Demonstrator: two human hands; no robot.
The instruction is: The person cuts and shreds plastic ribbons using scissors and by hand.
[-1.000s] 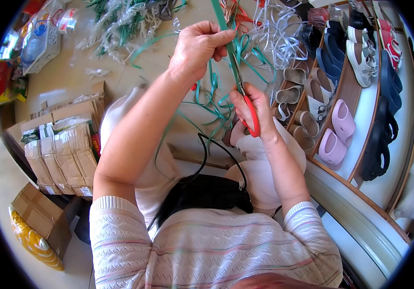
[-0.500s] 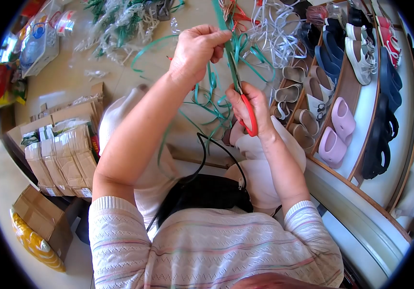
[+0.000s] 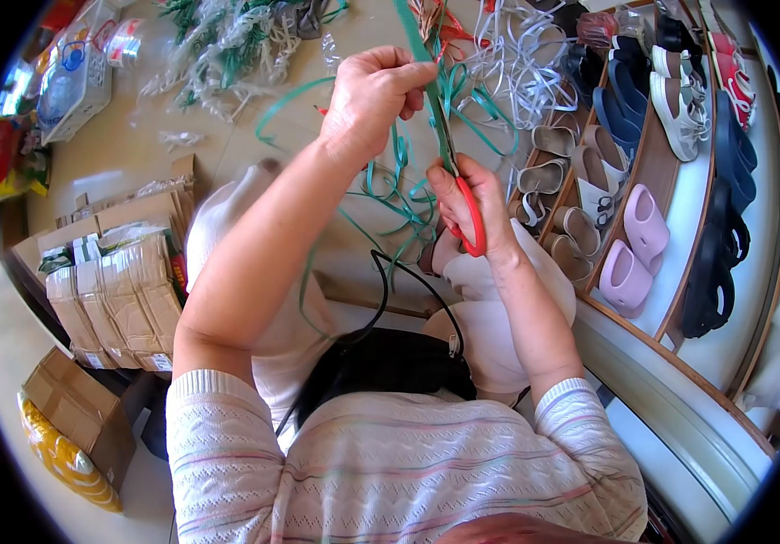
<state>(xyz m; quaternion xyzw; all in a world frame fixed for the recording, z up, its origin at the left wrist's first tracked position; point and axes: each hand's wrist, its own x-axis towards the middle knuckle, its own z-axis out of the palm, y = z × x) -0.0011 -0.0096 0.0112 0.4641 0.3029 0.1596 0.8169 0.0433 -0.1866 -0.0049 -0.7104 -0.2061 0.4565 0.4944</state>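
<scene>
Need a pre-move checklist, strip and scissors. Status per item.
1. Strip gripped: ok, left hand pinches the green strip.
2. Tool held: ok, right hand holds the red-handled scissors.
3. Left fingers clear of the blades: cannot tell, they look close.
4. Strip seated between blades: cannot tell, they overlap in view.
5. Floor clear of loose ribbon: not ok, tangled green ribbon lies there.
6. Black bag away from blades: ok, on the lap.

no word, number or brand could be read, small white labels (image 3: 161, 362) stood on the brown cardboard (image 3: 113, 313), print too tiny, markings on the clear bottle (image 3: 134, 43) too blurred
</scene>
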